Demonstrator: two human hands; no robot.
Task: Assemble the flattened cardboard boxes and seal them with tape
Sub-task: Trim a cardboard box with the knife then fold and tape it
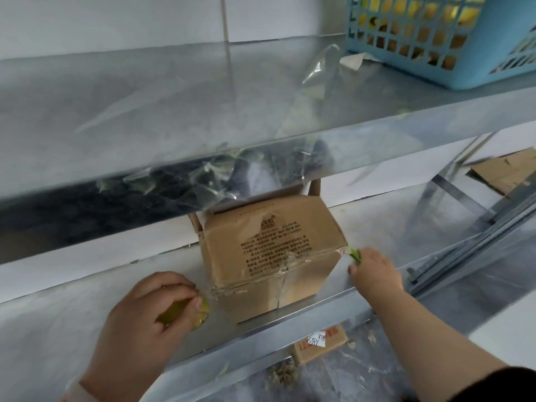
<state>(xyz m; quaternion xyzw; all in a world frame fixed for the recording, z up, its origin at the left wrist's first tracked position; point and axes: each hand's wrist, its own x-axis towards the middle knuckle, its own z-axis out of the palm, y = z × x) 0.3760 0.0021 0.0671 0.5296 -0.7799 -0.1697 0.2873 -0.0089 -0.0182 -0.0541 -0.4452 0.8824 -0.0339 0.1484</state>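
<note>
Just the one head view here, looking down into a metal rack. The cardboard box (272,256) is in the middle of the frame, sitting on the lower shelf (72,309) close to its front edge. Its back part is tucked under the upper shelf (145,97). The face turned toward us has black print on it. A wrinkled strip of clear tape (290,262) runs across that face from the lower left corner to the right edge.

The left hand (150,311) is at the lower left, just beside the box's lower left corner. Its fingers (191,300) are curled round a yellow-green tape roll (200,311). The right hand (374,274) is over by the box's right edge, where the tape ends. Its fingers are closed in a pinch on a small green bit (355,255), and we can't tell what that is.

Upper right of the frame, a blue basket (464,53) sits on the upper shelf. A scrap of clear plastic (322,62) lies just left of it. At the far right there's a flat piece of cardboard (504,172). Down at the bottom middle, below the shelf edge, we can see a small box (316,349) with a white label with numbers on it.
</note>
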